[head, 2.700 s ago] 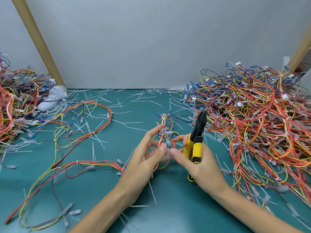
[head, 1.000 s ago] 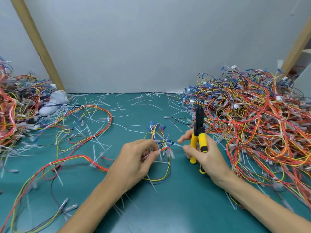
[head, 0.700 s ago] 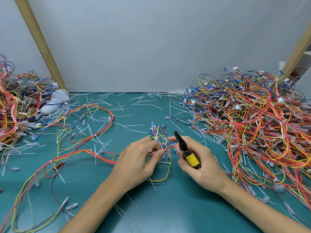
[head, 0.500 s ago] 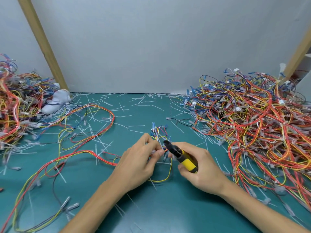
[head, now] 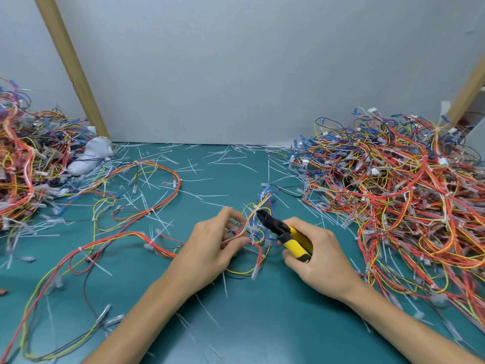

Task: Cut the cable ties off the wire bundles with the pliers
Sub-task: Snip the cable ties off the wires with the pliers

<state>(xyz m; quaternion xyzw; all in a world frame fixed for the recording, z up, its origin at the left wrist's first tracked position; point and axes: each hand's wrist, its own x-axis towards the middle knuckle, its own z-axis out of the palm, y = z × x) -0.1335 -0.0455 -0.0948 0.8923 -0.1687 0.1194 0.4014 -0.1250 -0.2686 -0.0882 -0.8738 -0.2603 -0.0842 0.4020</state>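
1. Head view, surfaces: a smooth teal mat (head: 275,324) covers the table. It is strewn with thin, stiff, whitish cut ties (head: 194,166) lying like straws.
2. A high, tangled pile of wires (head: 393,193) in glossy red, orange, yellow and blue insulation fills the right side. A second tangle (head: 23,158) sits at the left edge, with a soft pale grey lump (head: 90,156) beside it.
3. Long loose harnesses (head: 147,185) loop across the mat on the left.
4. A plain grey wall stands behind, crossed by a slanted wooden post (head: 70,61).
5. The small wire bundle (head: 258,232) lies near the middle of the mat, between the two hands.
6. The left hand (head: 210,248) pinches the bundle's strands between thumb and fingers.
7. The right hand (head: 317,256) is curled round the yellow, rubbery handles of the pliers (head: 286,233).
8. The pliers' black nose points up and left into the bundle. Blur hides whether the tips are on a tie.
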